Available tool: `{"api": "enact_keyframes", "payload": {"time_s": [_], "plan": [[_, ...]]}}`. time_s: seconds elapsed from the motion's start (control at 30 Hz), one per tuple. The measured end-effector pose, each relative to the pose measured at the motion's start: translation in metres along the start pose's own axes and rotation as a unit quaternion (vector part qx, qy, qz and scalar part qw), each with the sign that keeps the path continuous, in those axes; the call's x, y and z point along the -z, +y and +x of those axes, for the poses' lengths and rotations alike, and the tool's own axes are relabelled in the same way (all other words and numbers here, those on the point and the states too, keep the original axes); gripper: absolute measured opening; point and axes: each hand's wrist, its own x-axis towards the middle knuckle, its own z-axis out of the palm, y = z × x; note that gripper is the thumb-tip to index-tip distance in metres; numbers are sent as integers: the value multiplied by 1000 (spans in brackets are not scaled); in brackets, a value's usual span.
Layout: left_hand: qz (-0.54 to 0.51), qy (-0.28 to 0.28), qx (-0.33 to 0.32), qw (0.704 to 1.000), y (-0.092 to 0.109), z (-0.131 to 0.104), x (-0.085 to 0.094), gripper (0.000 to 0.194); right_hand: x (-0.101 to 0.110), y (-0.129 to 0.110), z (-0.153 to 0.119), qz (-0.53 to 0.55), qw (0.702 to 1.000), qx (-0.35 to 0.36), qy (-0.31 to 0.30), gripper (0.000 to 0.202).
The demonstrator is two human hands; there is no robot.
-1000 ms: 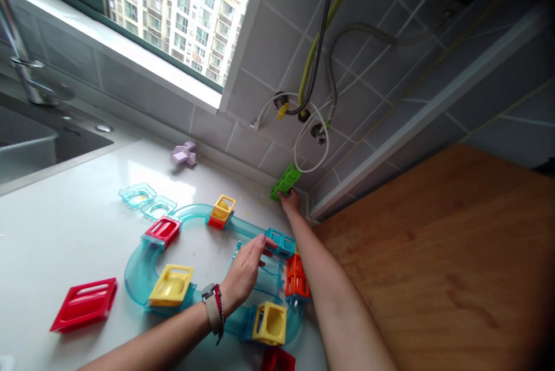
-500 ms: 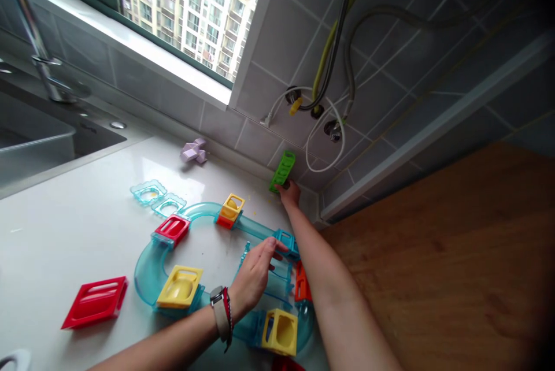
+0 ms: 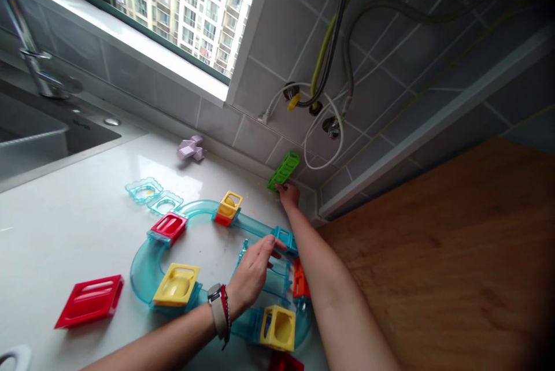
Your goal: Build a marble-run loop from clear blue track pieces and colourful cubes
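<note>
My right hand (image 3: pixel 288 193) reaches to the back corner of the counter, its fingers closed at the lower end of a green slotted plastic block (image 3: pixel 284 170). The block stands tilted near the tiled wall. My left hand (image 3: pixel 255 269), with a watch and bracelets on the wrist, hovers over a toy track loop (image 3: pixel 145 273) of clear teal pieces, fingers stretched out and holding nothing. Its fingertips are by a blue block (image 3: pixel 285 238); whether they touch cannot be told. Yellow blocks (image 3: pixel 177 285), a red block (image 3: pixel 169 226) and an orange block (image 3: pixel 300 279) sit along the track.
A loose red block (image 3: pixel 90 301) lies at the left. Behind the track are two clear teal plates (image 3: pixel 144 189) and a lilac piece (image 3: pixel 191 148). The sink (image 3: pixel 60 145) and faucet (image 3: pixel 37 65) are at far left. A white cable (image 3: pixel 306 145) hangs on the wall.
The green block's top has leaned a little to the right in my right hand. My left hand stays nearly still. The whole view has shifted slightly.
</note>
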Motion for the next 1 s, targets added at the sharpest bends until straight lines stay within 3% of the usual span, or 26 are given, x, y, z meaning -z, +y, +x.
{"api": "enact_keyframes", "payload": {"time_s": [0.23, 0.37, 0.47, 0.57, 0.67, 0.77, 0.87, 1.0], "plan": [[0, -3, 0, 1000, -5, 2, 0, 55, 27, -14, -19, 74, 995, -42, 54, 28], [-1, -5, -1, 1000, -6, 3, 0, 56, 57, -34, -54, 161, 980, -41, 109, 32], [2, -8, -8, 1000, -4, 2, -1, 56, 86, -51, -110, 233, 959, -16, 160, 30], [5, -12, -18, 1000, -2, 1, -1, 55, 109, -54, -190, 287, 939, 22, 188, 29], [10, -24, -34, 999, -1, -1, -1, 53, 119, -39, -275, 379, 903, 51, 195, 23], [20, -37, -54, 998, 0, -3, -2, 52, 119, -16, -340, 353, 912, 28, 208, 19], [32, -61, -63, 996, 5, -6, -7, 49, 115, 2, -376, 291, 941, 42, 167, 18], [89, -119, -79, 986, 27, -21, -11, 44, 114, 13, -390, 233, 962, 109, 88, 27]]}}
